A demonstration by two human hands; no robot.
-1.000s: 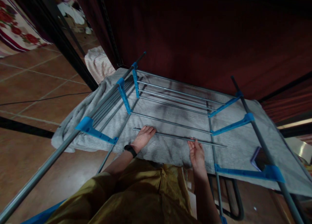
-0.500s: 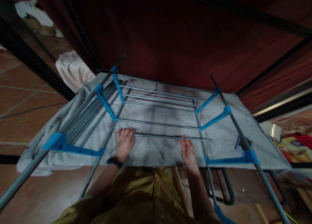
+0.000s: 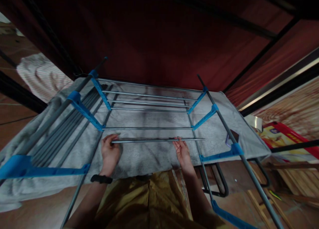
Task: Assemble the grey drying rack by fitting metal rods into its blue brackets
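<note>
A thin grey metal tube [image 3: 147, 141] lies crosswise between my hands. My left hand [image 3: 110, 152], with a dark band at the wrist, grips its left end. My right hand [image 3: 182, 152] pinches it nearer the right end, which sticks out past the fingers. Around them stands a rack frame of grey tubes with blue plastic brackets: a left bracket [image 3: 87, 111] and a right bracket [image 3: 205, 117] are joined by a crossbar [image 3: 147, 128] just beyond the held tube. Several more crossbars span the far part. The nearer left bracket [image 3: 47, 171] and nearer right bracket [image 3: 221, 155] have no tube between them.
Several loose tubes [image 3: 67, 132] lie on the grey blanket [image 3: 154, 156] at left. A phone-like dark object [image 3: 232, 136] rests near the right upright. Beyond hangs a dark red curtain [image 3: 149, 39]. At right are a tape roll [image 3: 254, 122], a red-yellow package [image 3: 286, 139] and a wooden stool [image 3: 264, 205].
The view has shifted, so the rack sits further left. My left hand has turned and now holds the tube's left end; the tube's tilt has changed slightly. My right hand keeps its pinch.
</note>
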